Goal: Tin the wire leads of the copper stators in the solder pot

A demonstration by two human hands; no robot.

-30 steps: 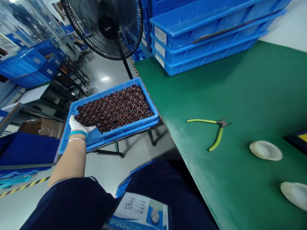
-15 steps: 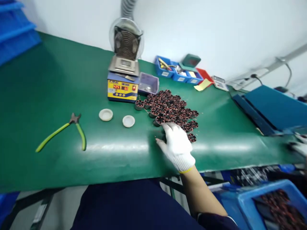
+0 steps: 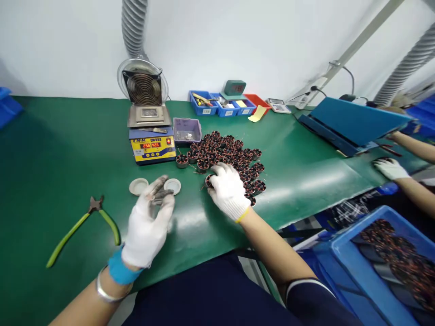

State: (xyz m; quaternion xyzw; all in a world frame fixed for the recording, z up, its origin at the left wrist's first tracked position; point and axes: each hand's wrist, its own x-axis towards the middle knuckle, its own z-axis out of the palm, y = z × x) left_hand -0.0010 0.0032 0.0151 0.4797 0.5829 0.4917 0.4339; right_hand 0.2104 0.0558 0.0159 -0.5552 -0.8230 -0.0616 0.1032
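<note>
My right hand (image 3: 228,188), in a white glove, has its fingers round a copper-wound motor stator (image 3: 209,181) at the front left of a cluster. Many similar stators (image 3: 228,151) stand close together behind it, with thin wire ends sticking out. My left hand (image 3: 147,222), gloved with dirty fingertips, is raised over the mat with fingers apart and nothing in it. Just beyond its fingers lie two small white dishes, the left dish (image 3: 137,186) and the right dish (image 3: 173,185), partly covered by the fingers. Green-handled cutters (image 3: 95,204) lie spread to the left.
A yellow-fronted solder pot (image 3: 152,147) with a fan stands at the back, beside a purple bin (image 3: 187,130). Small blue trays (image 3: 203,108) line the wall. At right are a blue stand (image 3: 356,120), a co-worker's gloved hand (image 3: 392,168) and a blue crate (image 3: 343,246) of stators.
My left hand has come into view over the mat near the dishes. My right hand now shows a stator in its fingers. The view has turned rightward, and a co-worker's hands show more clearly.
</note>
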